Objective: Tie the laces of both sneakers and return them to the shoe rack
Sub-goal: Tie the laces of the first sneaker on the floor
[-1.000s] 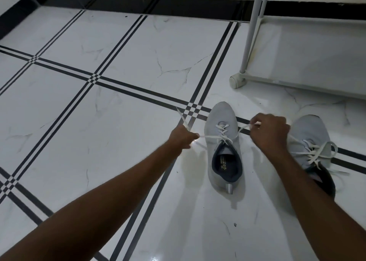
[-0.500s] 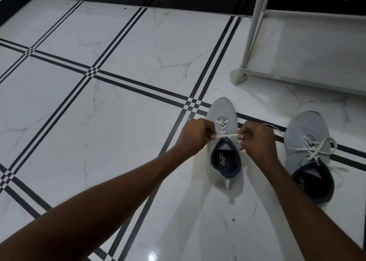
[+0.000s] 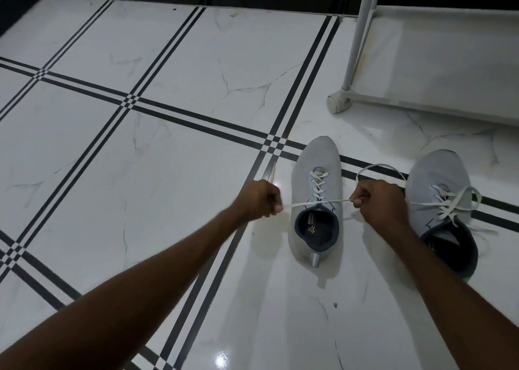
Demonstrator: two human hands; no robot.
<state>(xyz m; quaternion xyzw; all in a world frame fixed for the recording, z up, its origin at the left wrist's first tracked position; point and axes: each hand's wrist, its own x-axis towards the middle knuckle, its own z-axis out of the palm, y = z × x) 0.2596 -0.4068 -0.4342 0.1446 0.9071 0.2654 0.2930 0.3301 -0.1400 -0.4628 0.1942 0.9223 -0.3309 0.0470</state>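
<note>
Tiled floor (image 3: pixel 168 173), hands now farther apart, lace (image 3: pixel 317 202) taut across sneaker (image 3: pixel 316 162).

The glossy white floor (image 3: pixel 179 173), crossed by black stripes, carried two grey sneakers: the left sneaker (image 3: pixel 316 198), the right sneaker (image 3: pixel 441 201), and what seemed a shoe rack (image 3: pixel 365 100) foot.

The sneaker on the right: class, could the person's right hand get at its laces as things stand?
Probably yes: the right hand sits just beside that sneaker, nothing between, but it must first release the lace it grips.
</note>
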